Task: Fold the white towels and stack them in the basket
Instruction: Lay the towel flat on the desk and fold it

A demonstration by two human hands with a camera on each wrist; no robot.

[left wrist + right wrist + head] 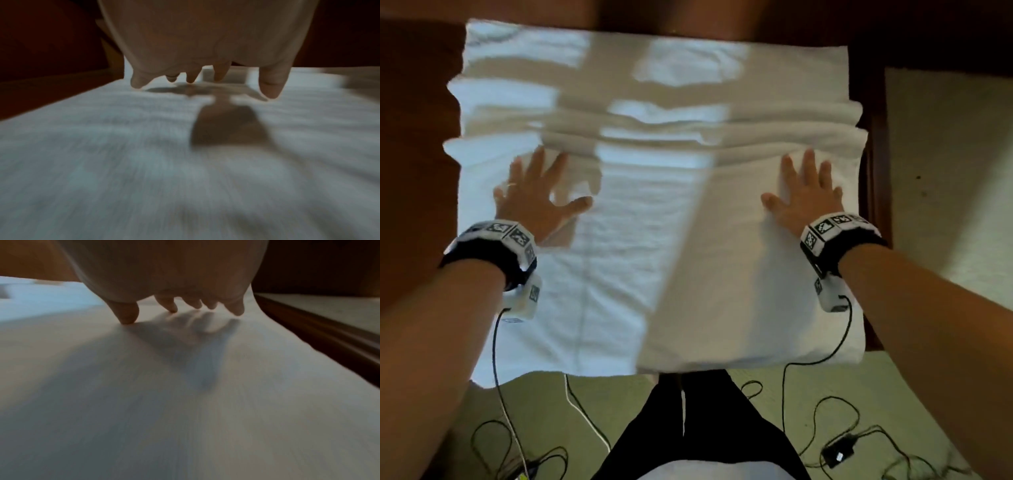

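A large white towel (654, 222) lies spread over a dark wooden table, with bunched ridges (661, 126) across its far part. Its near edge hangs over the table's front. My left hand (536, 197) lies flat on the towel's left side, fingers straight and spread. My right hand (803, 195) lies flat on the right side in the same way. In the left wrist view the left hand (205, 76) hovers just over the towel (144, 162), fingertips down. In the right wrist view the right hand (176, 308) has its thumb touching the towel (185, 402). No basket is in view.
The table (414, 137) shows bare dark wood at the left and a raised edge (873, 154) at the right. Pale floor (945, 188) lies beyond it. Black and white cables (835, 411) and a small black box (837, 452) lie on the floor by my legs.
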